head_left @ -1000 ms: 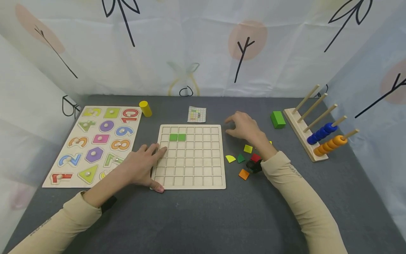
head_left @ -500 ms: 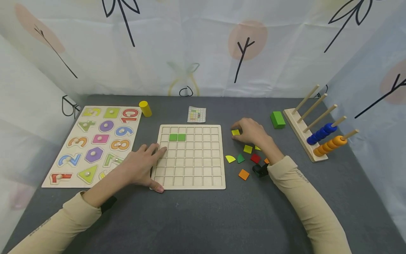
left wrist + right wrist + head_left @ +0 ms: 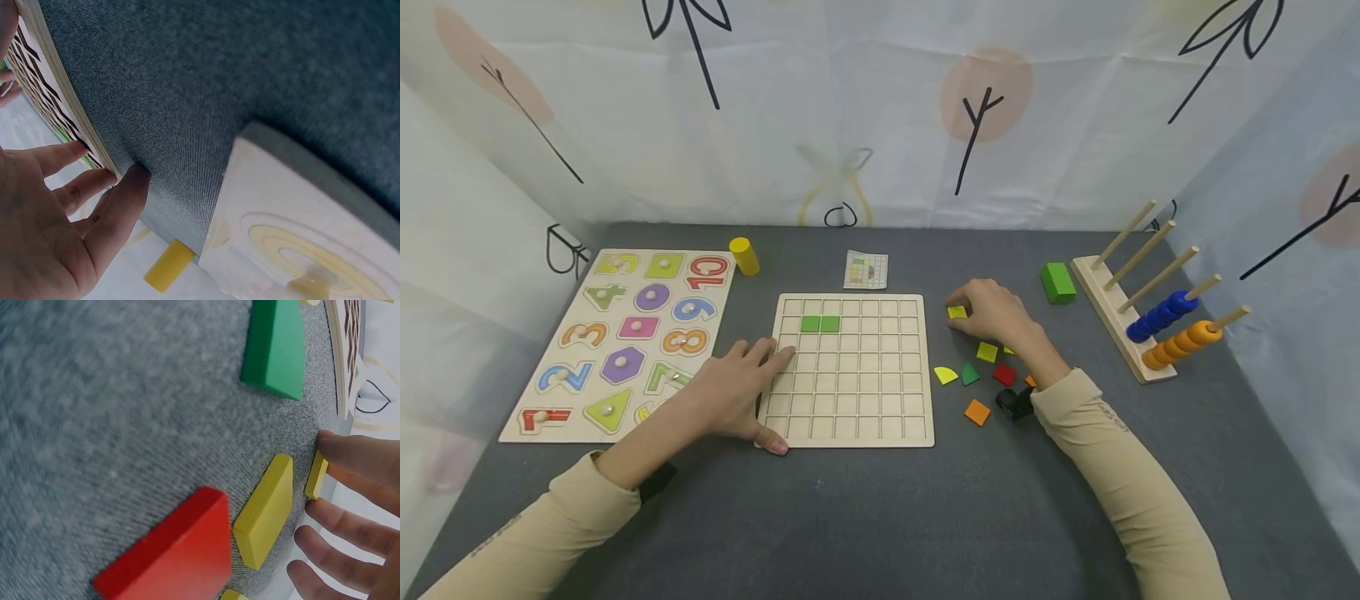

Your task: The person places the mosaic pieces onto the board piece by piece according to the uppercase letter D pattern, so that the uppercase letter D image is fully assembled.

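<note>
My left hand (image 3: 737, 387) rests at the left edge of a wooden grid board (image 3: 865, 375), fingers spread, index finger over the rim and thumb at the near left corner. In the left wrist view its fingertips touch the board's edge. Two green squares (image 3: 819, 323) sit side by side in the grid's upper left. Right of the board, my right hand (image 3: 996, 315) pinches a yellow square tile (image 3: 317, 475) between thumb and index finger, low over the table. Closer to me lie another yellow square (image 3: 987, 352), a red tile (image 3: 1004, 374), a green piece (image 3: 970, 374) and a yellow quarter-round (image 3: 946, 376).
An orange square (image 3: 977, 412) lies right of the board. A small pattern card (image 3: 866, 271) lies behind it. At left are a number-and-shape puzzle board (image 3: 647, 333) and a yellow cylinder (image 3: 744, 257). A green block (image 3: 1057, 283) and a peg stand with beads (image 3: 1123, 317) are at right.
My right hand has shifted slightly right and nearer me since a second ago, and a yellow tile now shows between its fingers. The left hand stays on the board's edge.
</note>
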`<state>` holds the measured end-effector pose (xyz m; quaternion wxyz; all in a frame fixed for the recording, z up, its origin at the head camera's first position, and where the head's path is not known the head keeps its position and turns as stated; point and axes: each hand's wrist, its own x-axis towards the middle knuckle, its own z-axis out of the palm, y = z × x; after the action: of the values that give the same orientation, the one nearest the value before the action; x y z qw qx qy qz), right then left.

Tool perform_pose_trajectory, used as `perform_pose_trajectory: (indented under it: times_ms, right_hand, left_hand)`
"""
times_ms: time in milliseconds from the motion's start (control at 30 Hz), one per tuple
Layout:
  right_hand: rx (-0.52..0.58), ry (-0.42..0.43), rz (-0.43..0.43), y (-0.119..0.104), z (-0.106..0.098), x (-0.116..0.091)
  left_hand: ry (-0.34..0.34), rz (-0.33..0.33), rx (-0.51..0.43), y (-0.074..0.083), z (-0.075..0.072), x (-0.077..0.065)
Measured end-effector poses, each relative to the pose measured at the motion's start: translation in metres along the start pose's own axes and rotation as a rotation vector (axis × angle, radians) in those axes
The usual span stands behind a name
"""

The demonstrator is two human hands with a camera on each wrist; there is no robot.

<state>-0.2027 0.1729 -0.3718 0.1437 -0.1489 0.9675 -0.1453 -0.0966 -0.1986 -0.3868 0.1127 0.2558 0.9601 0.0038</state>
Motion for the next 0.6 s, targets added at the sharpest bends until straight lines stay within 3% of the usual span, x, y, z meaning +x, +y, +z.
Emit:
perform_pose_trajectory:
  times_ms: [600]
  right_hand:
    - [0.042, 0.059, -0.069, -0.0075, 0.0028, 0.0022]
  left_hand:
    - [0.001, 0.005, -0.008, -0.0009, 0.0001, 0.0005]
